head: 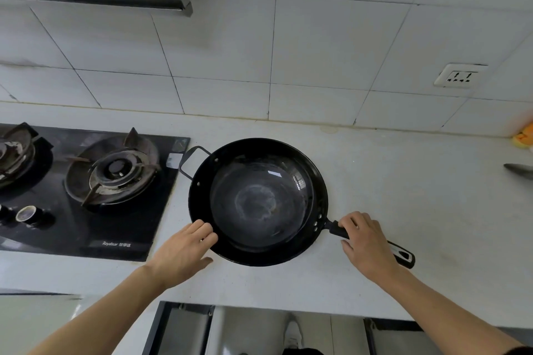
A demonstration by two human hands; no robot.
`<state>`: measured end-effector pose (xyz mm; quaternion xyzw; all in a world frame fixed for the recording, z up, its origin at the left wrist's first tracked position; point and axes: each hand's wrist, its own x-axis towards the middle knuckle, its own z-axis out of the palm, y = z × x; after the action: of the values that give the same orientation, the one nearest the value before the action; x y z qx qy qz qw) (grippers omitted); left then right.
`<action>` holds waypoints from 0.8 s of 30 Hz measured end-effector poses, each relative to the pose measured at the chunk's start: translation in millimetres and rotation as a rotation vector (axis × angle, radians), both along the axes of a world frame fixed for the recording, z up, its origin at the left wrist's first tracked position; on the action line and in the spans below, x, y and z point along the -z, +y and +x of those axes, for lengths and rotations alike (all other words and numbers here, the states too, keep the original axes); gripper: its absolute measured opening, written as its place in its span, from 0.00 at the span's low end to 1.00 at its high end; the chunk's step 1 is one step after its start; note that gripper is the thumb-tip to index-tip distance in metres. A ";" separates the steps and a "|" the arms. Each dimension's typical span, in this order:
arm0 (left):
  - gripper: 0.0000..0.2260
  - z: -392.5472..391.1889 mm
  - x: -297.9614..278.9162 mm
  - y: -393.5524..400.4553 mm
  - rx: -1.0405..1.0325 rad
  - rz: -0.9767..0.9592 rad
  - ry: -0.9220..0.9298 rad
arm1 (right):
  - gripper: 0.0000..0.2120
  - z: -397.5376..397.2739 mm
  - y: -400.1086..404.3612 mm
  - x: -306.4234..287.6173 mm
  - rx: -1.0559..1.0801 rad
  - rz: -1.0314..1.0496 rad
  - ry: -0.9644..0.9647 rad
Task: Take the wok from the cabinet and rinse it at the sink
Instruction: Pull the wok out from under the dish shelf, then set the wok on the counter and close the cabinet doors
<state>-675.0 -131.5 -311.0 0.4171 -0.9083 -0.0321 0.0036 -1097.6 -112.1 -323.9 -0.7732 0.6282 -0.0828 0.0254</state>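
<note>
Gripping the long black handle [372,245] with fingers curled round it, the right hand [367,242] is holding the wok [256,202], while the left hand [184,251] is resting its spread fingers against the near-left rim, thumb lying on the white countertop [403,196]. Sitting upright on that countertop just right of the black gas hob [86,190] with its 2 burners, the wok is showing a small loop handle [191,160] pointing toward the hob; on the tiled wall behind, a white socket [460,75] is sitting well apart from it
</note>
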 end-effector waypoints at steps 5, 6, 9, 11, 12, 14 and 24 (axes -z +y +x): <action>0.23 0.6 -15.4 7.5 -0.071 0.107 0.106 | 0.19 8.0 9.8 -6.3 0.050 0.032 0.082; 0.23 -0.1 -18.8 9.1 -0.079 0.100 0.128 | 0.19 10.4 12.1 -8.4 0.071 0.047 0.099; 0.23 -0.6 -23.1 11.9 -0.105 0.033 0.195 | 0.19 18.0 19.9 -18.3 0.125 0.067 0.136; 0.22 -1.1 -22.7 11.6 -0.138 -0.007 0.225 | 0.19 23.2 25.9 -26.4 0.133 0.050 0.147; 0.22 -2.5 -22.9 11.6 -0.156 -0.022 0.237 | 0.19 25.6 29.4 -31.1 0.136 0.038 0.146; 0.22 -7.3 -24.2 12.7 -0.190 -0.032 0.263 | 0.19 29.1 37.2 -40.4 0.139 0.020 0.143; 0.27 -32.7 -57.7 59.3 -0.273 -0.060 0.284 | 0.26 37.9 83.1 -81.3 0.181 0.068 0.120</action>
<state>-707.7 -72.2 -253.3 0.5274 -0.8342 -0.0628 0.1483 -1059.7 -28.9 -242.5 -0.7156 0.6982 -0.0173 0.0064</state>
